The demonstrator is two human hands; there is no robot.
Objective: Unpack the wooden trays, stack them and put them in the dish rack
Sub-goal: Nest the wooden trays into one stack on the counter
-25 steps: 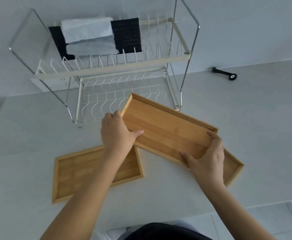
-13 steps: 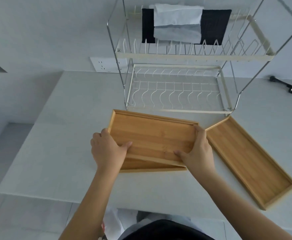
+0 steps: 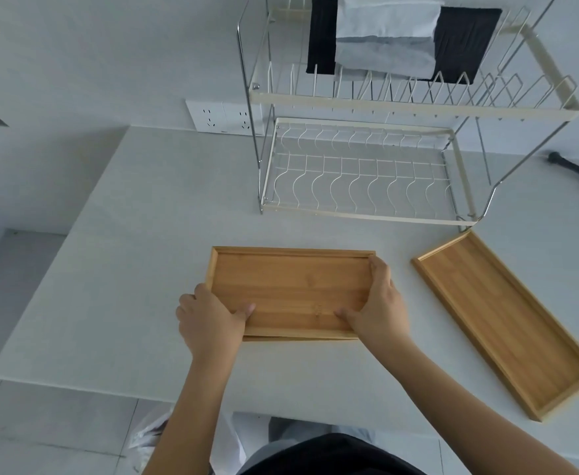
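A wooden tray (image 3: 291, 289) lies flat on top of a second wooden tray (image 3: 298, 338), of which only a thin front edge shows beneath it. My left hand (image 3: 211, 322) grips the top tray's near left corner, thumb inside the rim. My right hand (image 3: 379, 308) holds its right end, fingers over the rim. A third wooden tray (image 3: 507, 323) lies alone at an angle on the counter to the right. The two-tier wire dish rack (image 3: 363, 214) stands just behind the trays, its lower tier bare.
Black and white cloths (image 3: 384, 39) hang over the rack's upper tier. A small black tool (image 3: 576, 171) lies at the far right. A wall socket (image 3: 223, 116) sits left of the rack. The white counter's (image 3: 127, 269) front edge is near; a plastic bag (image 3: 151, 437) lies on the floor.
I carried the tray from above the right-hand tray over to the left and lowered it flat onto the other tray. The view swung left, so the rack now sits to the right.
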